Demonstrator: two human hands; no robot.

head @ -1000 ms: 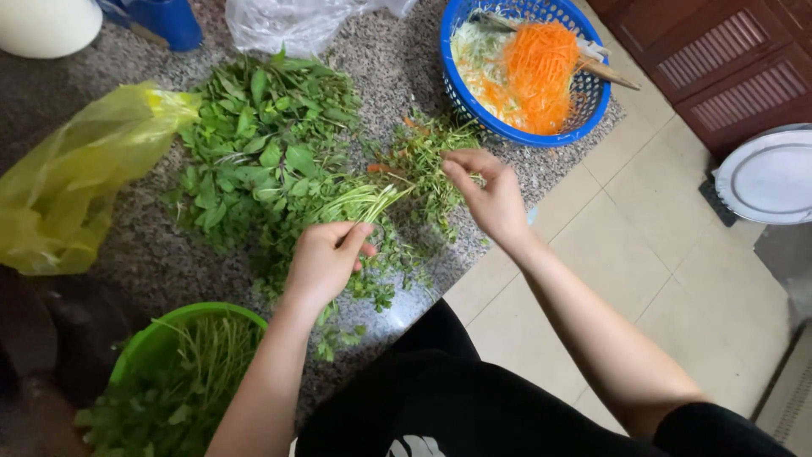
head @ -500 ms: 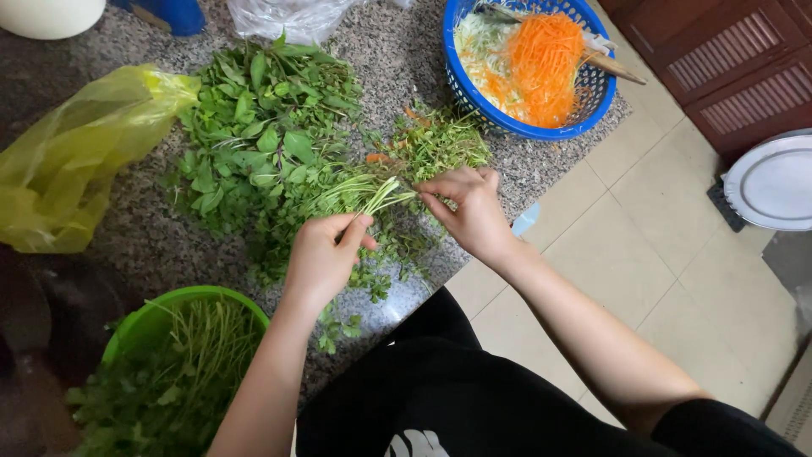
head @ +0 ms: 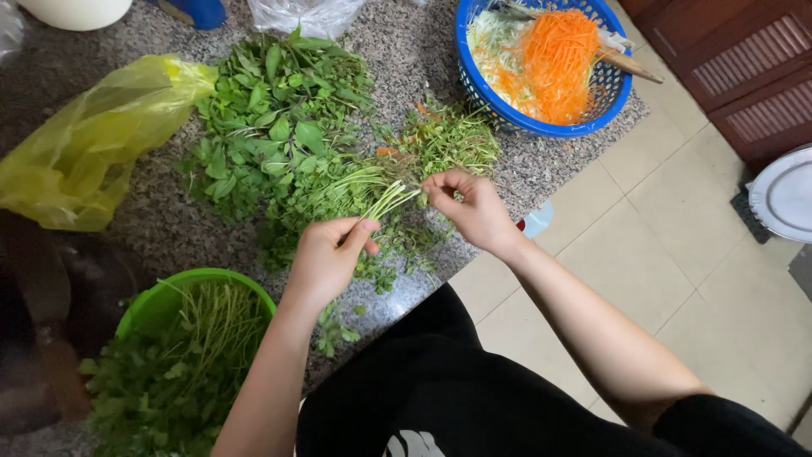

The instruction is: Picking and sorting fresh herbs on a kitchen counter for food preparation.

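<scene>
Over the granite bench [head: 169, 228], my left hand [head: 326, 258] pinches a bunch of herb stems [head: 372, 199], fingers curled; my right hand [head: 474, 207] nips the stems' pale ends. The green basket [head: 148, 309] of greens is cut off below.

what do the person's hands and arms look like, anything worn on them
Both arms are bare from the wrist up past the elbow. The left hand and the right hand wear no gloves, and no rings, watch or bracelet show. Nails look short and unpainted. A black sleeve begins only high on the right arm, matching the black clothing below.
</scene>
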